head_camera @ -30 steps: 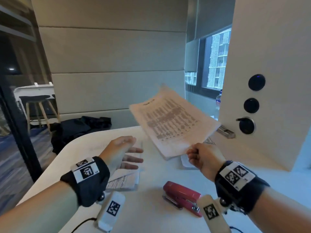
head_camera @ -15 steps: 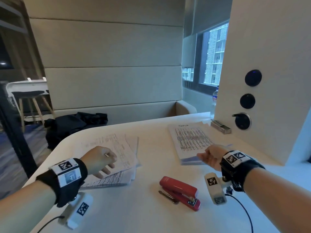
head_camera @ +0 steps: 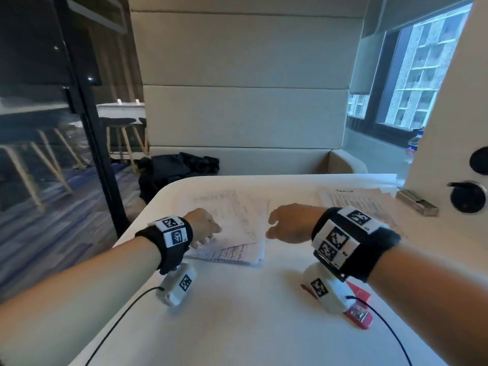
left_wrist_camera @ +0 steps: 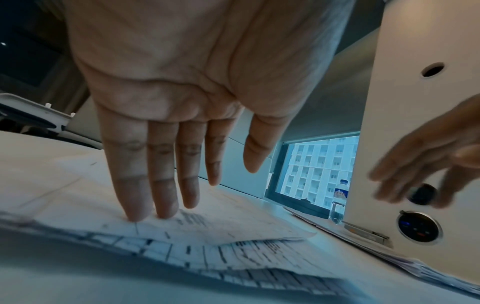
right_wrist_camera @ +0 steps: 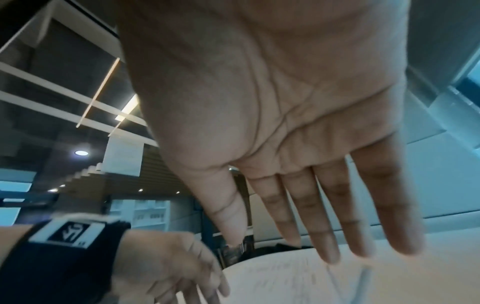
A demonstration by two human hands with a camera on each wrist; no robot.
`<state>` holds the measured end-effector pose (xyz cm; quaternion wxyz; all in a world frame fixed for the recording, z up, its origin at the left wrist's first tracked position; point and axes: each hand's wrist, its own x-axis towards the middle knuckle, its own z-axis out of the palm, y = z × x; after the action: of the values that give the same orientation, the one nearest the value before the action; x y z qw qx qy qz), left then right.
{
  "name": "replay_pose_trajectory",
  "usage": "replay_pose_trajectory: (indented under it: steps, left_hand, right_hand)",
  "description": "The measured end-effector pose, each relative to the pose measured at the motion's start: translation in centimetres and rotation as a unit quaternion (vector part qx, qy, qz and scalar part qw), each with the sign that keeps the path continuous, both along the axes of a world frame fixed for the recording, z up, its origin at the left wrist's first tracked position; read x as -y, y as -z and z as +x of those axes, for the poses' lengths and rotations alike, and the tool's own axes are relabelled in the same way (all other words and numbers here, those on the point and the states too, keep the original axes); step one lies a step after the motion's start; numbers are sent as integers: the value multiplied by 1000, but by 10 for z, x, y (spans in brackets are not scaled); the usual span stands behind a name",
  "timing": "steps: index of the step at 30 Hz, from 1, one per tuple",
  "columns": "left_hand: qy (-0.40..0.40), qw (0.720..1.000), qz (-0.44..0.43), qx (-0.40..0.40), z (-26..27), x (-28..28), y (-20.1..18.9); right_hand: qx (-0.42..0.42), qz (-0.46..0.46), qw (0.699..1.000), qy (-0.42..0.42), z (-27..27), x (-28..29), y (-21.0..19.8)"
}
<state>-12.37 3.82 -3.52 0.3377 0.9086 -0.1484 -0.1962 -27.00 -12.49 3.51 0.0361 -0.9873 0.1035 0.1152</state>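
Observation:
A loose pile of printed sheets (head_camera: 232,228) lies on the white table (head_camera: 237,313), left of centre. My left hand (head_camera: 203,228) rests on its left part; in the left wrist view the straight fingertips (left_wrist_camera: 137,214) press the top sheet (left_wrist_camera: 233,232). My right hand (head_camera: 286,224) hovers at the pile's right edge, fingers straight (right_wrist_camera: 327,226) and holding nothing, just above the paper (right_wrist_camera: 298,277). A second stack of printed pages (head_camera: 361,204) lies flat at the right. A red stapler (head_camera: 360,313) sits near me, partly hidden under my right wrist.
A small metal box (head_camera: 417,206) stands beside the right stack, against a white panel with round dark sockets (head_camera: 467,196). A water bottle (left_wrist_camera: 339,199) stands by the window. A dark bag (head_camera: 174,175) lies on the bench beyond the table. Cables trail from both wrists.
My right hand set the printed stack down at the right and let go, then moved left to the loose pile. My left hand stayed on the pile, its fingers now straight.

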Motion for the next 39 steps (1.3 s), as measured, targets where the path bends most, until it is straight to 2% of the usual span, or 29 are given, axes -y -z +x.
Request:
replay_pose_trajectory:
  steps: [4,9,14,20,25,28,31,39]
  left_hand:
    - [-14,1000,-8,-20,3,-4,3]
    - [-31,999,31,-2,13,-19,3]
    - [-99,993,57,6,32,-40,-3]
    - [-146,989,-8,-16,40,-38,-13]
    - [-103,994,-31,15,38,-33,-8]
    - [-73,996,0,53,30,-30,-10]
    - [-51,996,-52,41,31,-28,-14]
    - [-43,987,-123,95,25,-38,-26]
  right_hand:
    - [-33,27,998,-43,42,-35,29]
    - [-106,-38,990,-83,70,-52,69]
    - [-125,-67,983,-115,75,-43,75]
    - [-129,-72,980,-132,71,-41,74]
    - [-133,-80,979,-134,71,-42,72]
    - [-131,-74,980,-127,70,-42,71]
    - [-126,-66,982,-123,68,-43,70]
    - [-144,-17,981,-125,53,-38,70]
